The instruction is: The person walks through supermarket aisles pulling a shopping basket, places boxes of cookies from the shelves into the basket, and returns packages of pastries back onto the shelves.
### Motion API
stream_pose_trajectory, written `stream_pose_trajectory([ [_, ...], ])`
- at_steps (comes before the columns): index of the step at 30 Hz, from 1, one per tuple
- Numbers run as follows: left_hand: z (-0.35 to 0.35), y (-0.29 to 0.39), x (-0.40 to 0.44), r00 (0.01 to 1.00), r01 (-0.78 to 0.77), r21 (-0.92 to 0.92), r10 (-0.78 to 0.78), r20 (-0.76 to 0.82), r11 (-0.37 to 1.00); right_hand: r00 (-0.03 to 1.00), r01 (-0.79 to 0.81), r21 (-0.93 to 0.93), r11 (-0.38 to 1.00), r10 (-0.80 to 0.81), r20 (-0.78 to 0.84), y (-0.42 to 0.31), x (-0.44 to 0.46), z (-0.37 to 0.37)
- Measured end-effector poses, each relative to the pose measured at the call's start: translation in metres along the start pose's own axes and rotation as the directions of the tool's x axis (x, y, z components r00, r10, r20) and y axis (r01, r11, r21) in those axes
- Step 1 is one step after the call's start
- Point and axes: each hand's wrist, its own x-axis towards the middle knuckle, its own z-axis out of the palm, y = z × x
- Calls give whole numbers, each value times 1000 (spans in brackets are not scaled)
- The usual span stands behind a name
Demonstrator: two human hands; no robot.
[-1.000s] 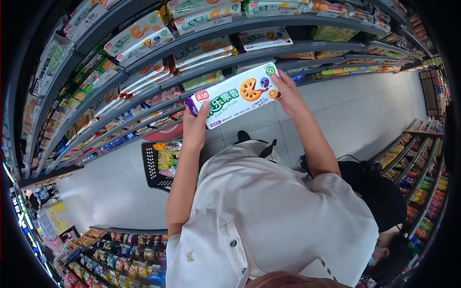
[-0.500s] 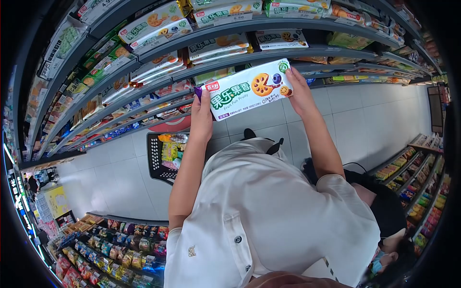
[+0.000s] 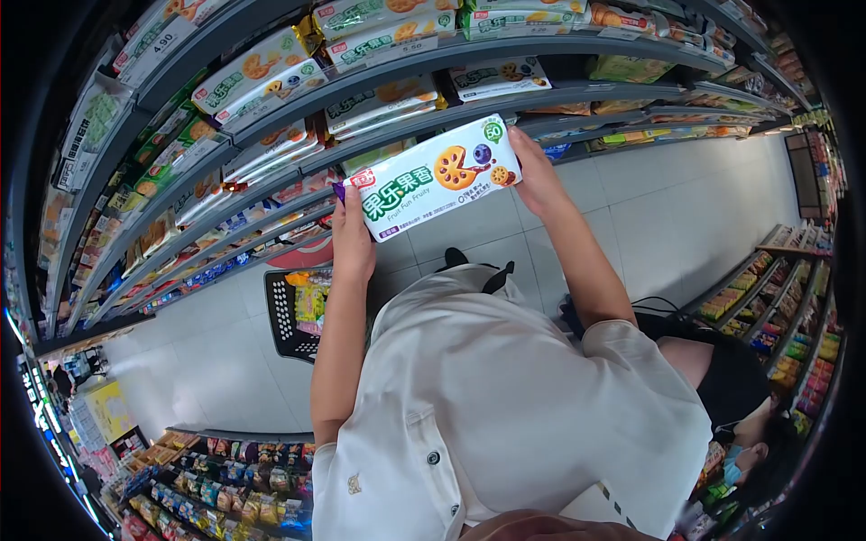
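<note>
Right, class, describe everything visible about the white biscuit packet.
The packet is long, white and glossy, plastic-looking, with a purple end. Its front shows green lettering, a red logo, biscuits and a blueberry. It looks unopened. The left hand grips the purple end, the right hand the other; it slants upward to the right, near the shelves.

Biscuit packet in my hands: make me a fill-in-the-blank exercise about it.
Your left hand holds the biscuit packet by the end with the ____ tip.
Your right hand holds the end printed with the number ____.
The packet's English words read "Fruit Fun ____".
The shopping basket is nearer your ____ hand.
Missing words: purple; 50; Fruity; left.
</note>
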Motion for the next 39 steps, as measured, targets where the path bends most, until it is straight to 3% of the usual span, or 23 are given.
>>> stream_pose_trajectory([
  [19,1,-5,9,994,33,-28,-36,-107,999,994,-110,-103,989,110,-7,-3,17,9],
  [27,-8,-13,10,983,45,-44,-52,-176,998,979,-166,-160,973,182,93,22,44,-7],
  [30,-15,-17,8,984,46,-67,-57,-167,997,962,-267,-205,942,272,-1,20,45,3],
  [31,-19,-19,7,979,38,-69,-50,-197,997,956,-281,-211,936,292,22,24,47,2],
  [33,-32,-29,6,978,48,-49,-56,-199,998,931,-238,-209,948,285,230,31,57,-5],
  [35,-64,-59,7,917,90,160,-19,-399,983,895,-209,-306,929,308,323,42,63,-3],
  [36,-68,-52,-2,942,108,153,-52,-332,982,871,-172,-364,915,314,378,47,64,3],
  [37,-49,-28,-18,927,139,201,-56,-371,970,829,-251,-383,889,402,389,52,69,5],
  [39,-68,-35,-31,943,156,-28,-157,-293,987,759,-247,-448,859,459,461,74,73,10],
])
